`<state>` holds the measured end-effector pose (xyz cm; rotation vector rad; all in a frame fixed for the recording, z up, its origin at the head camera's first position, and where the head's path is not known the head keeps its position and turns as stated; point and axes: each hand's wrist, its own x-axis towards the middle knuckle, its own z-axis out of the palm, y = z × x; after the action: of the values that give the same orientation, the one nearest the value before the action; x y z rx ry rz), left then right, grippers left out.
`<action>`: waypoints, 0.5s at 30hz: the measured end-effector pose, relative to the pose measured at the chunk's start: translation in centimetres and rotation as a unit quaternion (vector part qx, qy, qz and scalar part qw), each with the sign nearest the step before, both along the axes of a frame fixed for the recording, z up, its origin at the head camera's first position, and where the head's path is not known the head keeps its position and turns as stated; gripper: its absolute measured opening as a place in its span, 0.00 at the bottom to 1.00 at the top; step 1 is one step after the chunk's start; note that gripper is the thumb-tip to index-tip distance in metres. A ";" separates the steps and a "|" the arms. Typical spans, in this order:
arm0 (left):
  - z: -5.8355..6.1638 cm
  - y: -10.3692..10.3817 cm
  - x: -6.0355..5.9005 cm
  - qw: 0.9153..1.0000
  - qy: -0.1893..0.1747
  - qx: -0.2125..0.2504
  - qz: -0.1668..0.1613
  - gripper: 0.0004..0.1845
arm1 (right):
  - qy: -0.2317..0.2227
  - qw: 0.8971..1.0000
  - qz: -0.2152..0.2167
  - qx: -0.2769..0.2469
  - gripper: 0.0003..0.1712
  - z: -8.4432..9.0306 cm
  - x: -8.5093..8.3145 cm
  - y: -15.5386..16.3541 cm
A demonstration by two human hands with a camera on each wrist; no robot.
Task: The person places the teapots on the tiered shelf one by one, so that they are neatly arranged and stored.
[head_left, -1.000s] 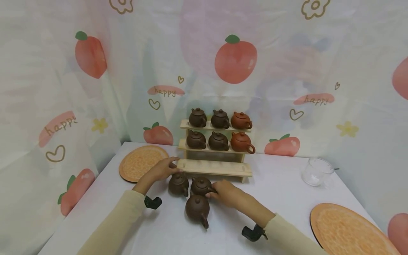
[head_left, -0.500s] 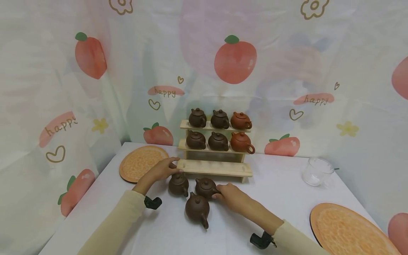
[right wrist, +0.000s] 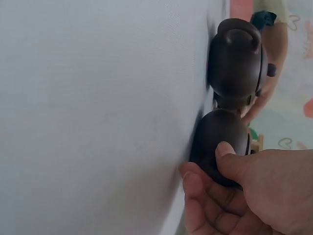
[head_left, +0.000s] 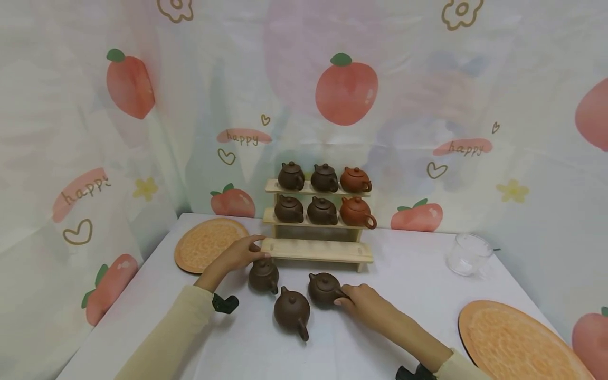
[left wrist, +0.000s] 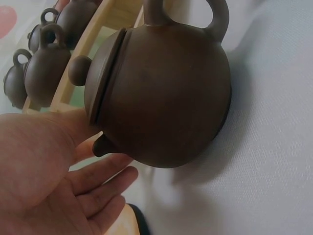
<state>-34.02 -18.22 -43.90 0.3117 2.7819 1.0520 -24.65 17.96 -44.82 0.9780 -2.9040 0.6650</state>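
Note:
A dark brown teapot (head_left: pixel 325 289) stands on the white table, and my right hand (head_left: pixel 370 306) pinches its handle. In the right wrist view the thumb lies on the handle with the fingers curled beneath. At the left, my left hand (head_left: pixel 237 254) has thumb and fingers about the spout of a second dark teapot (head_left: pixel 263 276), right by the lowest shelf. The left wrist view shows that spout between thumb and fingers; the thumb tip is hidden. Between the two, nearer the front, a third dark teapot (head_left: pixel 292 311) stands untouched, its handle toward me.
Behind the teapots is a stepped wooden rack (head_left: pixel 317 249); its upper two tiers bear dark and reddish teapots (head_left: pixel 356 211). A round orange mat (head_left: pixel 209 245) lies back left, another mat (head_left: pixel 518 338) front right. A clear glass cup (head_left: pixel 469 254) stands at the right.
My right hand has drawn its teapot rightward and toward me, away from the other two. The left hand and the teapot by it have stayed in place.

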 end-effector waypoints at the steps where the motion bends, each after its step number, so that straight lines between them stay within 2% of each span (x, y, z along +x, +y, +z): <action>1: 0.0 0.0 0.0 1.000 0.000 0.000 -0.002 0.37 | 0.003 1.000 -0.002 -0.001 0.15 -0.1 0.1 0.3; 15: -0.1 -0.1 0.0 1.000 -0.007 0.003 0.007 0.36 | 0.019 0.999 -0.009 -0.037 0.15 0.1 1.0 2.9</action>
<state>-33.99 -18.36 -43.99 0.2853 2.7719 1.0621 -23.66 20.83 -44.70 0.9442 -2.8308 0.7391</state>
